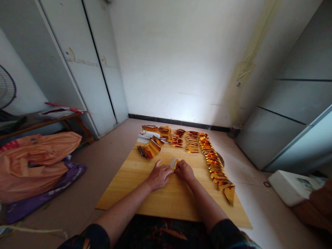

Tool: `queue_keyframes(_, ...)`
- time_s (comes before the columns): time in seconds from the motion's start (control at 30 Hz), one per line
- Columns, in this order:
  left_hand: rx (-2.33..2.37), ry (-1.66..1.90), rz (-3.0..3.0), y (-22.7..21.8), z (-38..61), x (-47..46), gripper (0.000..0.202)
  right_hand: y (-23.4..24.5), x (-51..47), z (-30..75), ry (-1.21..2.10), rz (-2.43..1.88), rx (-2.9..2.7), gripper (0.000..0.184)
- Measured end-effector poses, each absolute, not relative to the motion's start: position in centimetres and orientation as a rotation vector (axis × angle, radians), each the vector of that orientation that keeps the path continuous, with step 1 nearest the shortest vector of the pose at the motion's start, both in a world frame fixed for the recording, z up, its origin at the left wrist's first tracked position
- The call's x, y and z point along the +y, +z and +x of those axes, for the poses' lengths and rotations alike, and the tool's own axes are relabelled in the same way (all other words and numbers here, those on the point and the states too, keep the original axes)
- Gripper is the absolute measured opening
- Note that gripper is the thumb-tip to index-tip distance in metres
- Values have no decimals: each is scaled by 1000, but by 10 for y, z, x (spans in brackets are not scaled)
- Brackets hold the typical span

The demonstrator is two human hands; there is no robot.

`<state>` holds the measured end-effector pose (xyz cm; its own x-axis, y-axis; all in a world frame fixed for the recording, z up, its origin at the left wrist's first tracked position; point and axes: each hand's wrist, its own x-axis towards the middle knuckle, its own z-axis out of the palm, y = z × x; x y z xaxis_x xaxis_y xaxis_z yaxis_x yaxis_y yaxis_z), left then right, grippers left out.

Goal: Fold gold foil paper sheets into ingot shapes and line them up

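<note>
My left hand (160, 175) and my right hand (184, 170) meet at the middle of a wooden board (135, 193), both closed on one small piece of gold foil paper (174, 163) with a white back. A fanned pile of gold foil sheets (149, 149) lies just beyond my left hand. Rows of folded gold pieces (192, 141) sit at the board's far end. A long overlapping line of folded gold pieces (218, 171) runs down the board's right side.
The board rests low over a tiled floor. An orange plastic bag (33, 162) and a purple bag (46, 190) lie at the left. White cabinet doors (85, 79) stand behind, a white box (290, 186) at the right, a fan (6, 88) far left.
</note>
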<state>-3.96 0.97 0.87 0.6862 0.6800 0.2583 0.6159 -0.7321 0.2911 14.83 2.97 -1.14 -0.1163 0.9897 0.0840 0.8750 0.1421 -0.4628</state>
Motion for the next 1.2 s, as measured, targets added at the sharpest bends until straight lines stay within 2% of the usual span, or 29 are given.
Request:
queue_keyframes(0.1,1015,513,2771,8,-40,9,41,-12,30,148,432,-1795,-2038,3)
queue_keyframes(0.27,997,523,2798,1,-42,9,35,-13,30,147,445,-1807,-1992,2)
queue_keyframes(0.7,989,559,2796,3,-39,8,34,-15,33,161,452,-1727,-1967,20)
queue_keyframes(0.87,1021,575,2812,4,-37,5,31,-15,33,155,385,-1787,-1944,9)
queue_keyframes(0.97,1035,598,2825,4,-36,4,27,-9,31,156,394,-1799,-1980,13)
queue_keyframes(1.2,1138,602,2857,10,-33,12,16,3,11,161,73,-1677,-2230,14)
